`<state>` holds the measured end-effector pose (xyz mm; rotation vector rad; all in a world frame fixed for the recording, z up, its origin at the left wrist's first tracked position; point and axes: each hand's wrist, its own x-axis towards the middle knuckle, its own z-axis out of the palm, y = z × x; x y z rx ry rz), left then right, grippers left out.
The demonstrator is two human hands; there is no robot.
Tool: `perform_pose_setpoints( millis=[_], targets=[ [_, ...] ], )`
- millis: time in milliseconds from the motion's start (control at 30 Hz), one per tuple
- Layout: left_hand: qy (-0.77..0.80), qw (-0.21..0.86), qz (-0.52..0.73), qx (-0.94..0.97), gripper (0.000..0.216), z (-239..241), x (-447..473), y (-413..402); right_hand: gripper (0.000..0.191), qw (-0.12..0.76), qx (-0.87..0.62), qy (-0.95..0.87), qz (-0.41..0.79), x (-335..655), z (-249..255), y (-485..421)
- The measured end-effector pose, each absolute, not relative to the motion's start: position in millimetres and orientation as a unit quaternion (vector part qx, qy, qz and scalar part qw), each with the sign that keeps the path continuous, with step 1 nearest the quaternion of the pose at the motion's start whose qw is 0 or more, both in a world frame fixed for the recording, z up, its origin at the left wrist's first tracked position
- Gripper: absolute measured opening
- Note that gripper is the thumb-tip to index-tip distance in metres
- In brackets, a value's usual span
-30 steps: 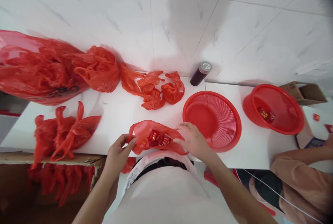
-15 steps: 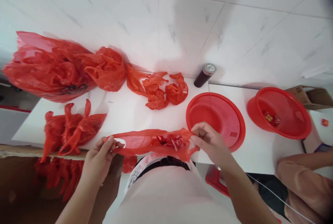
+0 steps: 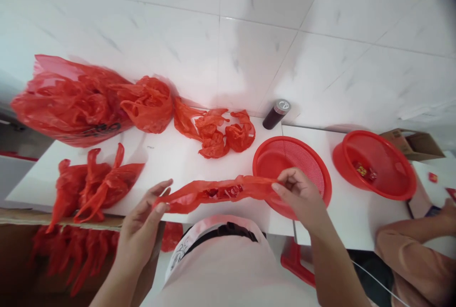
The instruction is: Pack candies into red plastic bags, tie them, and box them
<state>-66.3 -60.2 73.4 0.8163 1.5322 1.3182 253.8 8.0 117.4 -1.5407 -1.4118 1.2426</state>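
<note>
A red plastic bag (image 3: pixel 192 195) is stretched sideways in front of my waist, with small shiny red packets (image 3: pixel 228 192) showing inside it. At its left end, my left hand (image 3: pixel 144 216) has the handle held by the thumb, its other fingers partly extended. My right hand (image 3: pixel 299 195) pinches the gathered right end between thumb and fingers, over the near rim of a red mesh basket (image 3: pixel 274 159). Three tied red bags (image 3: pixel 94 178) rest on the table to the left. Several crumpled red bags (image 3: pixel 213 140) lie beyond the stretched one.
A big red sack (image 3: pixel 71 102) and a bundled red bag (image 3: pixel 149 107) stand by the wall. At the back is a dark flask (image 3: pixel 276 114). A second red basket (image 3: pixel 377 164) holds packets. Below left, a cardboard box (image 3: pixel 21 250) contains red bags. Another person's arm (image 3: pixel 409 231) is at right.
Both ends of the bag have been drawn out, making it narrower and more twisted. My left hand's fingers have spread from a tight pinch. The view has tilted slightly.
</note>
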Motion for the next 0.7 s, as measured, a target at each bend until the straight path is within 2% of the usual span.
perform_pose_setpoints(
  millis=[67, 200, 267, 333, 433, 467, 533, 567, 700],
  targets=[
    [0.576, 0.495, 0.532, 0.373, 0.022, 75.8, -53.0, -55.4, 0.013, 0.319, -0.587, -0.579, 0.468, 244.7, 121.1, 4.5],
    [0.575, 0.516, 0.408, 0.486, 0.065, 72.4, -29.0, -42.0, 0.004, 0.235, -0.519, -0.670, 0.475, 220.4, 129.2, -0.4],
    [0.580, 0.516, 0.323, 0.542, 0.077, 68.8, -17.9, -35.8, 0.007, 0.209, -0.472, -0.707, 0.482, 206.0, 132.7, -2.3],
    [0.555, 0.528, 0.264, 0.587, 0.064, 65.7, -7.9, -32.1, 0.009, 0.193, -0.400, -0.743, 0.501, 191.8, 134.9, -4.0],
    [0.503, 0.574, 0.236, 0.602, 0.015, 65.4, 2.2, -30.6, 0.015, 0.207, -0.306, -0.764, 0.529, 177.2, 131.5, -3.3],
    [0.496, 0.599, 0.246, 0.579, 0.011, 66.8, 3.8, -30.5, 0.023, 0.221, -0.307, -0.758, 0.532, 175.4, 127.8, -1.5],
    [0.494, 0.660, 0.267, 0.500, 0.028, 71.0, 4.1, -30.0, 0.039, 0.238, -0.351, -0.734, 0.530, 175.7, 116.7, 3.5],
    [0.496, 0.686, 0.270, 0.459, 0.035, 73.2, 3.1, -29.2, 0.040, 0.233, -0.376, -0.723, 0.531, 177.1, 110.2, 6.0],
    [0.494, 0.717, 0.274, 0.408, 0.045, 76.7, -6.8, -22.9, 0.013, 0.221, -0.405, -0.704, 0.541, 183.4, 94.3, 6.4]
  ],
)
